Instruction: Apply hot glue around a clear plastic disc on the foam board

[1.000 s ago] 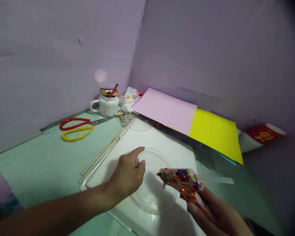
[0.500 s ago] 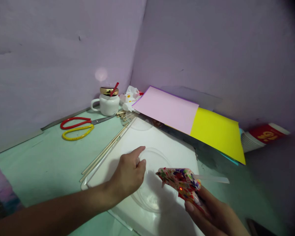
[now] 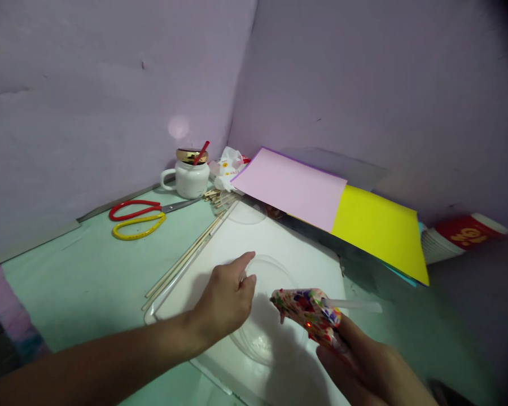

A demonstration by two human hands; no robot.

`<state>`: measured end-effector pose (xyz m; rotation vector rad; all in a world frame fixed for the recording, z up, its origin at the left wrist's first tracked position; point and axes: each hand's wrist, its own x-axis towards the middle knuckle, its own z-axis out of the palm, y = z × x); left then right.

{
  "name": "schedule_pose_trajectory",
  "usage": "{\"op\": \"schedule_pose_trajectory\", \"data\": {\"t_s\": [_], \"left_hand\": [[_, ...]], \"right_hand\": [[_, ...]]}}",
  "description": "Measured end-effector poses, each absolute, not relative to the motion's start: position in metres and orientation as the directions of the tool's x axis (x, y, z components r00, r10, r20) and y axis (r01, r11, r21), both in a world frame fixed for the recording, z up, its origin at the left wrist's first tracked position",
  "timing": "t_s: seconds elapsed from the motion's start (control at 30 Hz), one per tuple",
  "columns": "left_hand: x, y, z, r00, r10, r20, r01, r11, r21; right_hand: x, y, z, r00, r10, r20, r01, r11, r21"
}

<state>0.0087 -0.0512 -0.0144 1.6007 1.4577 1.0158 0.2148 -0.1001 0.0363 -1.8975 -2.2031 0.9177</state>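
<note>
My right hand (image 3: 364, 355) is wrapped round the handle of a hot glue gun (image 3: 305, 310) with a colourful floral pattern. A translucent glue stick (image 3: 353, 305) pokes out of its back, and a small red light glows on its side. The nozzle points left, above a round clear plastic lid (image 3: 260, 344). That lid lies on a white board (image 3: 313, 256). My left hand (image 3: 228, 290) is at the lid's left rim, index finger and thumb stretched apart; its other fingers are curled and partly hidden. Whether it presses on the lid I cannot tell.
Thin wooden sticks (image 3: 180, 262) lie along the board's left edge, beside scissors (image 3: 163, 216) with red and yellow handles. A white mug (image 3: 192, 179) and crumpled wrapper (image 3: 228, 166) stand behind. Pink and yellow paper (image 3: 370, 228) and stacked paper cups (image 3: 461, 239) are at right.
The view has shifted slightly, so the scene sits a little further right. The glue stick now sits slightly further left relative to the board. My left hand keeps its pose at the lid.
</note>
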Motion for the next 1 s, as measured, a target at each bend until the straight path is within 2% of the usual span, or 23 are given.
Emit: {"op": "schedule_pose_trajectory", "data": {"t_s": [0.43, 0.77, 0.87, 1.0], "left_hand": [[0.008, -0.05, -0.015, 0.052, 0.998, 0.039, 0.389, -0.057, 0.919], [0.008, -0.049, -0.015, 0.059, 0.998, 0.025, 0.372, -0.045, 0.927], [0.008, -0.049, -0.016, 0.058, 0.997, 0.054, 0.371, -0.072, 0.926], [0.008, -0.049, -0.016, 0.061, 0.997, 0.056, 0.374, -0.074, 0.924]], "right_hand": [[0.215, -0.095, 0.041, -0.306, 0.897, -0.319, 0.842, 0.099, -0.53], [0.227, -0.088, 0.029, -0.287, 0.904, -0.316, 0.781, 0.029, -0.624], [0.228, -0.089, 0.029, -0.29, 0.906, -0.308, 0.794, 0.047, -0.607], [0.223, -0.093, 0.036, -0.356, 0.9, -0.251, 0.826, 0.178, -0.535]]}}
